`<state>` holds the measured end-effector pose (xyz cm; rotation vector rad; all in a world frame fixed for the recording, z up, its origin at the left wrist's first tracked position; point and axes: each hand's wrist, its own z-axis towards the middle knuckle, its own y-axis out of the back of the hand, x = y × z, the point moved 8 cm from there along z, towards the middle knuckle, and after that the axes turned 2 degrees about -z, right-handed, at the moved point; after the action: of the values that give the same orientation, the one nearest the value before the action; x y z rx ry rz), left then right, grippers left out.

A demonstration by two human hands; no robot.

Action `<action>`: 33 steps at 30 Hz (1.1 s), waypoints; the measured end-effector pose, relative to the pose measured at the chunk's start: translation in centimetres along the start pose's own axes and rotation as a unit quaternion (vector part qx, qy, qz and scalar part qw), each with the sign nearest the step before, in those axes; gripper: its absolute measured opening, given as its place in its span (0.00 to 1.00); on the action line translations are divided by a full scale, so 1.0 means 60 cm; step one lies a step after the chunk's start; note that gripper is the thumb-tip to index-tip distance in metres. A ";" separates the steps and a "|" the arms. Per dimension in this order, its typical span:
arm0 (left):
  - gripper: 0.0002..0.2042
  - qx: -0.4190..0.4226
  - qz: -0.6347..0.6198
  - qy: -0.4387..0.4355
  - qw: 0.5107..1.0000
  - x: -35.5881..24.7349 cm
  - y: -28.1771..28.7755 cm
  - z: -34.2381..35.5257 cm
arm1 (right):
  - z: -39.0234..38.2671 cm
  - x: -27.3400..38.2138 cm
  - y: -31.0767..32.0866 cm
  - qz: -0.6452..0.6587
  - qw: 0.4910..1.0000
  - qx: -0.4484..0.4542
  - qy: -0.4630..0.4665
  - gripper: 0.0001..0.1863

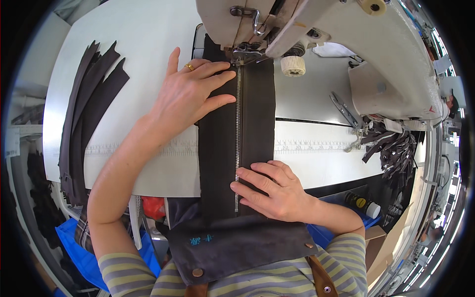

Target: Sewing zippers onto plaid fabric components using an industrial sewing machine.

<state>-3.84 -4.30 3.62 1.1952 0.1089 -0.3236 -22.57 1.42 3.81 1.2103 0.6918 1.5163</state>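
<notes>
A long dark fabric piece (260,106) runs from under the sewing machine's needle area down over the table's front edge. Along its middle lies a metal-toothed zipper (238,123). My left hand (198,88) rests on the cloth just left of the presser foot (240,60), fingers spread and fingertips beside the zipper's upper end. Farther down, my right hand (271,192) lies on the fabric's right half. Its fingers are apart, and the fingertips touch the zipper near the table edge. Neither hand is closed round anything.
Dark fabric strips (91,119) lie on the table at left. The sewing machine (376,49) stands over the far right. Thread snips (344,109) and a bundle of zippers (396,151) sit to the right. A printed ruler (316,145) crosses the tabletop; a dark bottle (362,204) stands below its edge.
</notes>
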 end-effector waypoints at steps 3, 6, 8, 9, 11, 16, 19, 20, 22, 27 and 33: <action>0.21 -0.003 0.012 -0.006 1.000 0.000 -0.004 0.000 | 0.003 0.000 0.001 -0.003 1.000 0.011 0.009 0.22; 0.20 -0.018 0.015 -0.005 1.000 0.003 -0.003 0.001 | 0.006 -0.002 0.001 -0.001 1.000 0.014 0.007 0.23; 0.20 -0.019 0.019 -0.009 1.000 0.002 -0.003 0.000 | 0.009 -0.006 0.002 0.004 1.000 0.010 0.001 0.24; 0.19 -0.023 0.022 -0.010 0.999 0.000 0.000 -0.002 | 0.010 -0.008 0.002 0.006 1.000 0.009 -0.003 0.25; 0.19 -0.009 0.033 -0.021 0.999 -0.010 -0.001 -0.008 | 0.011 -0.010 0.002 0.008 1.000 0.009 -0.008 0.25; 0.18 0.001 0.007 -0.001 1.000 -0.014 0.003 -0.016 | 0.004 0.008 0.005 -0.019 1.000 0.012 0.020 0.21; 0.19 -0.012 -0.010 -0.005 1.000 -0.008 0.005 -0.010 | 0.000 0.022 0.007 -0.025 0.999 -0.003 0.045 0.21; 0.20 -0.010 -0.002 -0.010 1.000 -0.008 0.004 -0.008 | -0.001 0.018 0.004 -0.021 0.999 0.007 0.026 0.21; 0.21 -0.008 0.006 -0.015 1.000 -0.011 0.003 -0.010 | -0.002 0.013 0.001 -0.022 1.000 0.010 0.014 0.21; 0.19 -0.016 -0.011 0.005 1.000 -0.017 0.007 -0.021 | -0.005 0.022 0.000 -0.045 0.998 0.014 0.039 0.19; 0.18 -0.001 0.008 -0.007 1.000 -0.011 0.004 -0.011 | 0.002 0.014 0.004 -0.046 0.998 0.002 0.038 0.18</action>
<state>-4.34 -3.48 3.73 1.1914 0.0870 -0.3189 -22.52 2.11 4.37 1.1123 0.7912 1.4906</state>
